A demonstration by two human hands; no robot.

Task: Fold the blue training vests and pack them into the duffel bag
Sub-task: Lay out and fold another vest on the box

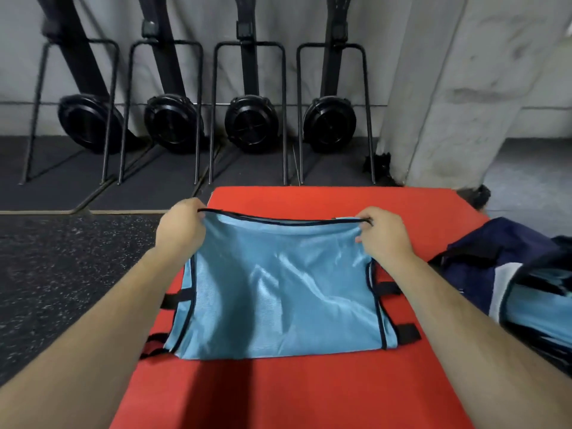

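Vest (pixel 278 292) in blue mesh is spread on a red mat (pixel 309 391), its far hem pinched at each corner by left hand (pixel 181 226) and right hand (pixel 383 235), apparently for folding; duffel bag (pixel 501 267) lies alongside

My feed is soft and rather dim, evenly lit, with no hard glare. The vest (pixel 278 292) shows pale streaks of sheen along its creases, brightest near the middle. A broad, darker band of shadow runs down the mat (pixel 325 394) toward me, so I take the light to be above and behind the camera. The machines (pixel 247 122) smear with blur, worst at far left. Wide-angle bending tilts the pillar (pixel 448 88), and the bag (pixel 501 274) at the right edge looks soft.
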